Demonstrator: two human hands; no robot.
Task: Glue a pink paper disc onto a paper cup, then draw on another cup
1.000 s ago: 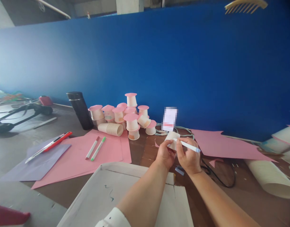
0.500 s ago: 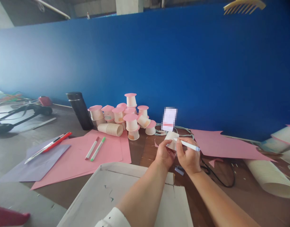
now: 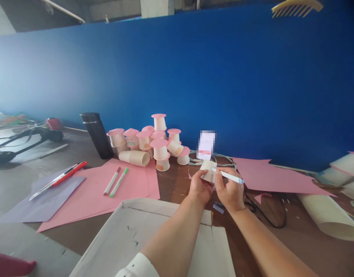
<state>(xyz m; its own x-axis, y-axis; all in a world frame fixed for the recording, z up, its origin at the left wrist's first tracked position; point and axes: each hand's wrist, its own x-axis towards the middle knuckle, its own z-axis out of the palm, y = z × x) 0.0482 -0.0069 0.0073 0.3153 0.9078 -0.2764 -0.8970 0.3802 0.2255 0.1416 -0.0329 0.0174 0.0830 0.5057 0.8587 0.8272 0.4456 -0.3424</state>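
My left hand (image 3: 201,187) grips a small white paper cup (image 3: 208,171) by its side, above the brown table. A white marker (image 3: 230,176) with a pale blue end is pinched in my right hand (image 3: 230,190), its tip at the cup's wall. Whether the tip touches the paper is too small to tell. Just below the hands lies a small bluish pen cap (image 3: 218,208). Behind the cup leans a blurred-out white card or screen (image 3: 206,144). Farther left, several paper cups with pink paper discs (image 3: 159,150) stand stacked.
Pink sheets (image 3: 93,200) at left carry two markers (image 3: 115,181); a red utility knife (image 3: 68,173) lies on purple paper (image 3: 55,200). A black flask (image 3: 97,136) stands behind. A white box lid (image 3: 113,238) is under my left forearm. Nested cups (image 3: 327,215) and a black cable (image 3: 270,221) lie right.
The cup in my left hand has turned or shifted very slightly. The marker stays at its wall, and the view has drifted a little.
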